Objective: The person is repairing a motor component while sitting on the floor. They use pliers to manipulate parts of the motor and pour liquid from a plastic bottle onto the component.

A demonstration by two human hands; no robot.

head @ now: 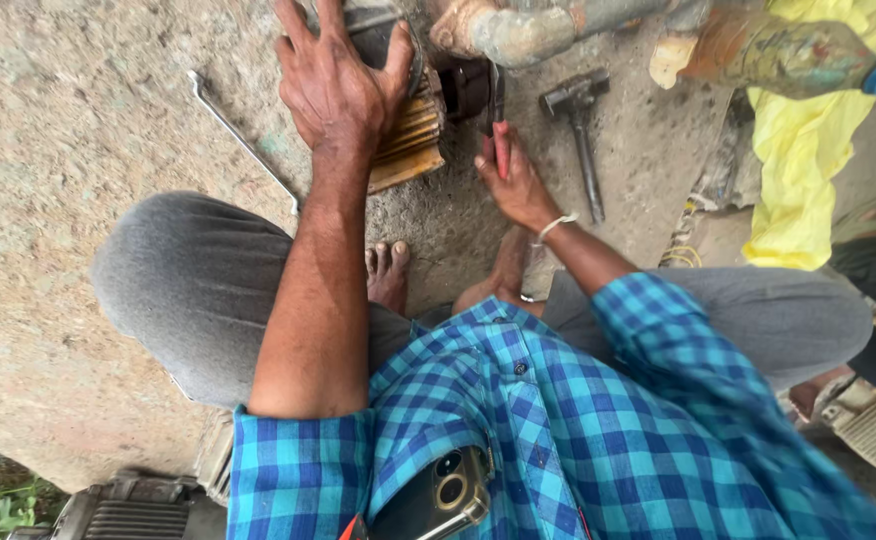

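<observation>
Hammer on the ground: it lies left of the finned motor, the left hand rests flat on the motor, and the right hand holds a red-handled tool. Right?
Not quite. The head view shows the hammer lying right of the finned motor. The left hand rests on it; the right hand holds the red-handled tool.

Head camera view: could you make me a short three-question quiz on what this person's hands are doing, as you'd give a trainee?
1. True or false: the left hand lies spread on the ribbed motor body.
2. What does the right hand grip? A) the hammer B) a red-handled tool C) the plastic bottle
3. Which tool lies on the concrete ground, on the far side of the left hand from the right hand?

Key:
1. True.
2. B; the hammer lies apart on the ground.
3. The long spanner.
</observation>
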